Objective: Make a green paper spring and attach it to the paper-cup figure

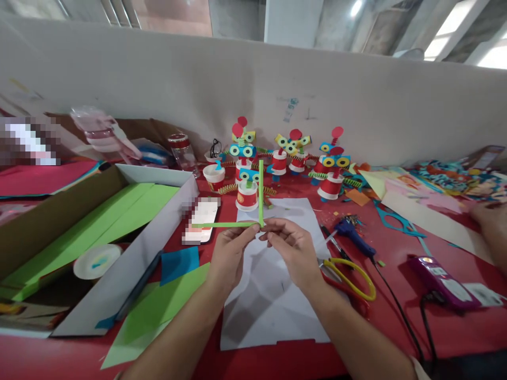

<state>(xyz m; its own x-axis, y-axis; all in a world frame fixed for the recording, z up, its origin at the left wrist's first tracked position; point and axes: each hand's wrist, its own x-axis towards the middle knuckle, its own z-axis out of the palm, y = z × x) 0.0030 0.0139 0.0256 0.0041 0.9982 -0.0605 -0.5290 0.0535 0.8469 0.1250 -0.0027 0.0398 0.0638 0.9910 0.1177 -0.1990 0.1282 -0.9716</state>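
Two narrow green paper strips meet at a right angle between my hands. One green strip (pixel 261 192) points up and away, while the other green strip (pixel 222 225) runs out to the left. My left hand (pixel 232 248) pinches them at the corner where they join. On the other side, my right hand (pixel 287 243) has its thumb and fingers closed at the same corner. Beneath both hands lies a sheet of white paper (pixel 273 301). Just beyond them stands a red-and-white paper cup figure (pixel 247 196) with coiled paper arms.
More cup figures (pixel 332 182) stand along the back. A blue glue gun (pixel 354 237), yellow-handled scissors (pixel 356 274) and a purple power strip (pixel 443 282) lie at right. At left are a phone (pixel 204 219) and a white box (pixel 154 227) of green paper. A person's hand (pixel 489 224) rests far right.
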